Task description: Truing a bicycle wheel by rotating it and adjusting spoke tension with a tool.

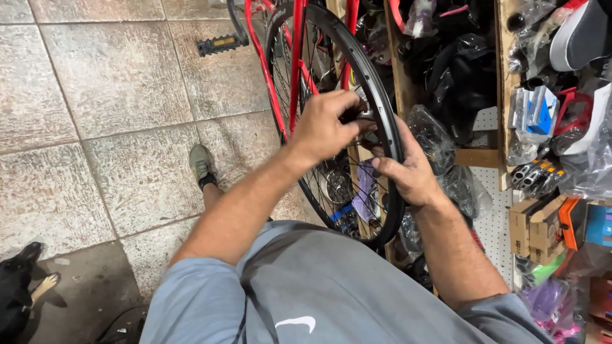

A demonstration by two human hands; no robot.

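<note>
A black spoked bicycle wheel rim [382,102] stands upright in the red frame [295,70] of a bicycle, in the middle of the head view. My left hand [324,127] reaches across the rim with fingers closed on a small dark part at the rim's inner side. My right hand [408,169] grips the rim's outer edge from the right, just below the left hand. The part under the fingers is mostly hidden.
A wooden shelf [475,157] on the right is crammed with bagged bike parts, boxes and a saddle. A black pedal [220,44] juts out at the top. Stone floor tiles lie to the left. A black dog [16,293] lies at the bottom left. My shoe [202,164] rests near the wheel.
</note>
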